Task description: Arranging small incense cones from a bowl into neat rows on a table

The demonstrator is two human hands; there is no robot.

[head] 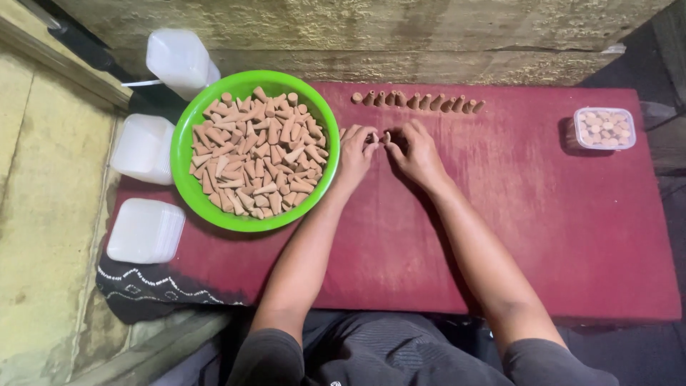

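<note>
Small tan cone (386, 136): pale brown clay-like piece, pinched between fingertips of both hands, just above the red desk (543, 229), near its far edge. Exact tilt not resolvable at this size.

Row of cones (418, 101): same tan colour, about a dozen, lying side by side in a line along the far edge of the desk, just beyond the held cone.

Green bowl (187, 187): round, bright green, heaped with many like cones, just left of the held one.
</note>
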